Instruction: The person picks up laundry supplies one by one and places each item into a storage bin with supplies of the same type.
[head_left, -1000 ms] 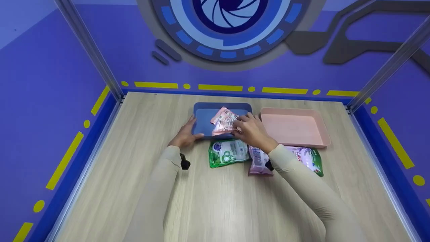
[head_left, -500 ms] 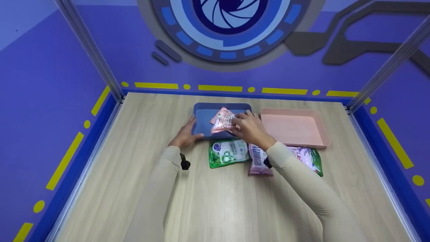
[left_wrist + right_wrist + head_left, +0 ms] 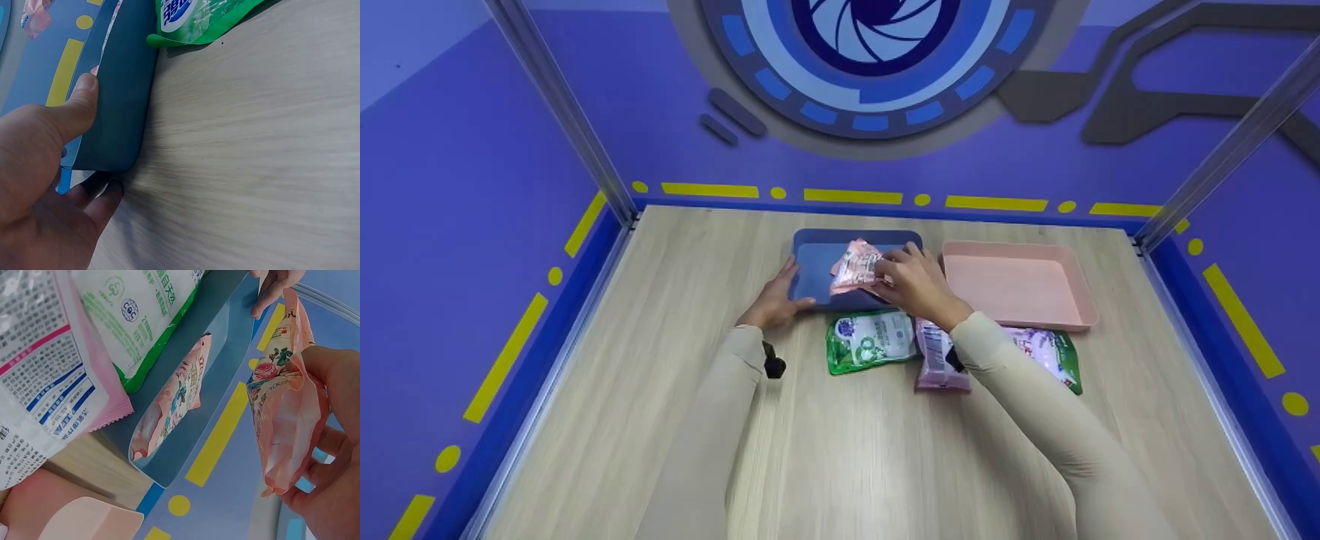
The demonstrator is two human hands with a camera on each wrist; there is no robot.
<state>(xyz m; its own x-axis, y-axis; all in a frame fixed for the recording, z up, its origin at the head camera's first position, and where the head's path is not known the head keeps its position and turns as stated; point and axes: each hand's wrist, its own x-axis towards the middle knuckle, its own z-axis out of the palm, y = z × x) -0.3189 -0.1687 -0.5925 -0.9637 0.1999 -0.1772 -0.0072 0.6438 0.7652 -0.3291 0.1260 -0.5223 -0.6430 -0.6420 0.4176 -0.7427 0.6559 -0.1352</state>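
The right hand has moved slightly leftward and away from the person, together with its packet. It pinches the packet by one end; the packet is at the left of this hand, over the blue tray. The left hand holds the tray's corner. Beneath is a wooden bench, with blue walls around; the pink tray is just right of the right hand. The right sleeve partly hides the lilac bag, and the second packet, inside the blue tray, is mostly covered in the head view.
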